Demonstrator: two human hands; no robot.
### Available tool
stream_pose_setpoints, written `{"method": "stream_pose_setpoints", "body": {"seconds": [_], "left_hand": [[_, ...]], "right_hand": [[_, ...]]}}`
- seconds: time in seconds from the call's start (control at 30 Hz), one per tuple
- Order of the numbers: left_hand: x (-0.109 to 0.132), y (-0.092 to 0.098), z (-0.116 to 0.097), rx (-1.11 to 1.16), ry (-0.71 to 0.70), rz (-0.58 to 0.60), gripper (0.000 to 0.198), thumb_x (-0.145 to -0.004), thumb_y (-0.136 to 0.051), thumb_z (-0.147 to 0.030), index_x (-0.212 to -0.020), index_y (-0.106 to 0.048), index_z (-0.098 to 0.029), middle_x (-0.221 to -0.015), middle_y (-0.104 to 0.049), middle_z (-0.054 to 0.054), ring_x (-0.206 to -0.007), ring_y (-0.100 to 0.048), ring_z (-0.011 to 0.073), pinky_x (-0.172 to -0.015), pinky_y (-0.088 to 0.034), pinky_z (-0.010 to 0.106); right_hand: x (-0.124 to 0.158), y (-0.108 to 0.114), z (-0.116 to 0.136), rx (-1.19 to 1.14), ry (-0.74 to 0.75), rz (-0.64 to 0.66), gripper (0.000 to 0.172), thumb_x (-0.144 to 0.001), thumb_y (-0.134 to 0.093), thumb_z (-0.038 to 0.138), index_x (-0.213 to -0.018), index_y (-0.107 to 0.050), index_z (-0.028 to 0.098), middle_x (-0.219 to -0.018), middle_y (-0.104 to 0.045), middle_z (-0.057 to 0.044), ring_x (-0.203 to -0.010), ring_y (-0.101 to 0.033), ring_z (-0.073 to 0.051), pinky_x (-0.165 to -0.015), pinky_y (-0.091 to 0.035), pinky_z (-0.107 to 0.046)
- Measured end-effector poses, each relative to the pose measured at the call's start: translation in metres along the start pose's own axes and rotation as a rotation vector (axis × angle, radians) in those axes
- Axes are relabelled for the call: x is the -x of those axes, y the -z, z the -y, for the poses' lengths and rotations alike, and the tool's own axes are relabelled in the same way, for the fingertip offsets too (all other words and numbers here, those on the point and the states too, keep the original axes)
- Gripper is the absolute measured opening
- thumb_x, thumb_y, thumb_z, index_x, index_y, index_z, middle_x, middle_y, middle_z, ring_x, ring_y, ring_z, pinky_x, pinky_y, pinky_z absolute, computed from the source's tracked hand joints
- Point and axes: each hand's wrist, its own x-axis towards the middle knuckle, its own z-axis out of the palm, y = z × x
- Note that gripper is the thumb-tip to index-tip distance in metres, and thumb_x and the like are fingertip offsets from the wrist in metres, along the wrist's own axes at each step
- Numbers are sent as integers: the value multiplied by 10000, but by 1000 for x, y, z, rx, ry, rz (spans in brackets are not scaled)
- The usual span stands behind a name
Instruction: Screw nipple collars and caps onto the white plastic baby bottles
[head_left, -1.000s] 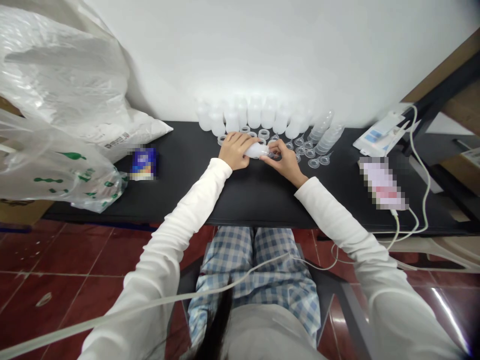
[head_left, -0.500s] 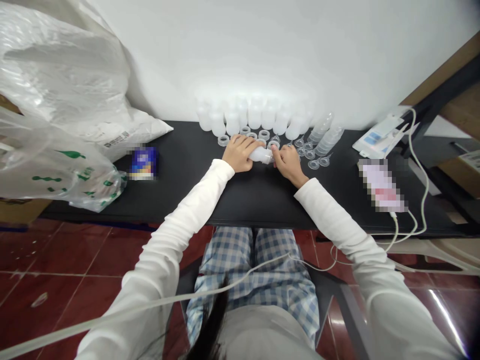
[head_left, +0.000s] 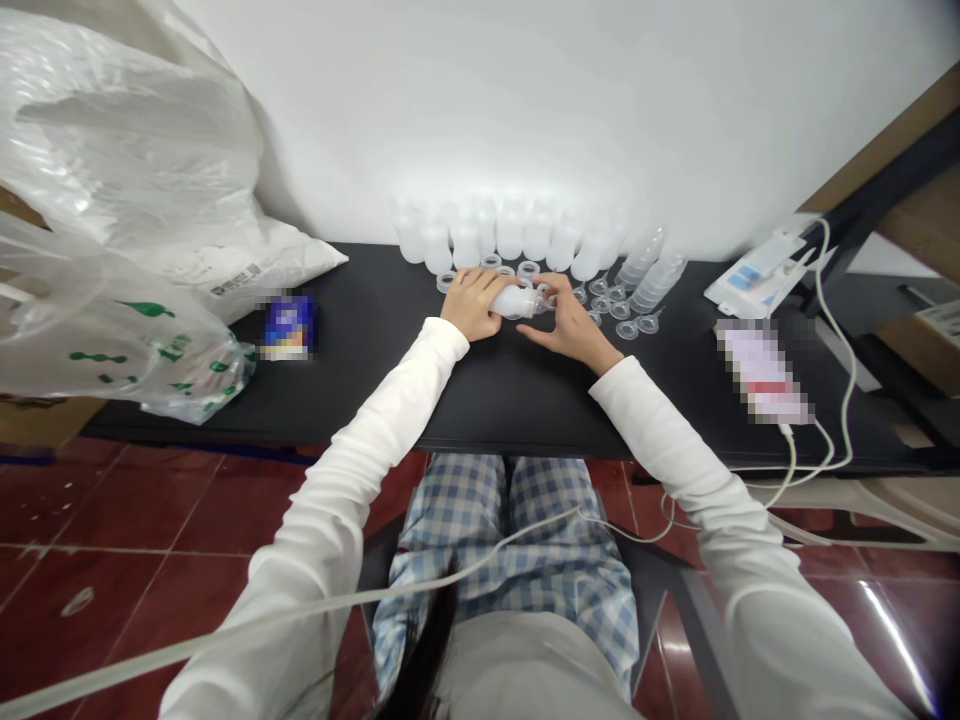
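My left hand (head_left: pixel 474 304) is wrapped round a small translucent white bottle (head_left: pixel 513 302), which lies on its side with its neck to the right. A clear pointed piece shows at the neck end. Beside that end is my right hand (head_left: pixel 567 324), thumb and fingers spread wide apart; whether a fingertip touches the clear piece I cannot tell. Behind the hands lie several pale rings (head_left: pixel 529 270). To the right are several clear round pieces with thin tips (head_left: pixel 627 328) and two stacks of clear cones (head_left: pixel 657 284). Several similar bottles (head_left: pixel 510 232) stand upright against the wall.
On the black table (head_left: pixel 495 400), a blue packet (head_left: pixel 289 328) lies left, near a large white plastic bag (head_left: pixel 127 130) and a green-printed bag (head_left: pixel 150 340). A phone (head_left: pixel 765 375) with white cables (head_left: pixel 847 400) and a white box (head_left: pixel 757 275) lie right.
My right hand's thumb and fingers have opened away from the bottle's neck end, where they were closed before. The bottle in my left hand has shifted slightly left.
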Motion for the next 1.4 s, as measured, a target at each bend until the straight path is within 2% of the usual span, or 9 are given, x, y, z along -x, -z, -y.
{"method": "stream_pose_setpoints", "body": {"seconds": [0.13,0.3,0.47,0.6,0.7,0.8,0.9,1.13,1.4], "left_hand": [[0,1,0,-3,22,3,570,-744,-579,-151,-1305,-677,-160,-1187,-726,173,-1172,-621,377,-1021,-416,539],[1,-2,0,16,-49,0,592,-723,-593,-139,-1308,-680,-167,-1199,-721,172,-1188,-618,380,-1046,-405,566],[0,-3,-3,9,-89,45,595,-741,-579,-128,-1324,-680,-198,-1248,-714,162,-1207,-623,367,-1052,-407,557],[-1,-1,-4,-17,-26,49,586,-763,-572,-135,-1339,-665,-183,-1264,-704,171,-1219,-614,376,-1066,-398,560],[0,-3,-2,-27,19,-5,587,-757,-567,-138,-1336,-658,-176,-1235,-712,171,-1201,-612,376,-1049,-405,549],[0,-6,-2,-25,29,-44,573,-753,-563,-145,-1317,-661,-173,-1192,-721,164,-1168,-618,365,-1016,-421,525],[1,-7,-4,-17,36,-32,560,-760,-562,-149,-1310,-667,-170,-1179,-722,164,-1154,-624,362,-1008,-425,522],[0,-4,-7,20,-11,-15,584,-827,-547,-166,-1401,-640,-205,-1255,-697,170,-1236,-603,377,-1104,-391,597],[0,-9,-11,-28,-82,-63,527,-932,-494,-224,-1438,-620,-302,-1311,-694,124,-1326,-580,331,-1195,-351,582]], "right_hand": [[0,0,5,-65,-6,-15,521,-973,-567,591,-1342,-527,226,-1289,-643,-142,-1076,-645,-269,-927,-558,-427],[-1,1,10,-18,-236,-44,540,-904,-597,731,-1036,-660,211,-798,-677,-21,-666,-576,-171,-698,-495,-324],[-2,2,8,99,-270,-41,726,-1051,-276,675,-579,-595,224,-526,-517,-15,-641,-561,-190,-852,-468,-397],[0,2,4,186,-217,-55,635,-1047,-303,659,-894,-742,227,-787,-695,-76,-864,-652,-268,-984,-465,-502],[-1,2,3,135,-90,-39,643,-958,-515,700,-1353,-608,202,-1265,-685,-169,-1169,-632,-353,-1041,-479,-553],[-3,3,2,23,46,11,586,-966,-576,593,-1409,-537,211,-1405,-621,-182,-1326,-575,-350,-1120,-469,-546],[-3,4,3,-21,45,3,400,-1002,-545,505,-1291,-593,234,-1318,-678,-146,-1255,-632,-311,-1086,-506,-502],[2,-2,14,-122,-301,-150,550,-889,-585,746,-1068,-604,227,-708,-608,26,-615,-550,-154,-641,-492,-305],[-3,-3,16,-162,-500,-152,757,-955,-241,843,-625,-531,226,-499,-465,17,-543,-509,-152,-597,-403,-307]]}}
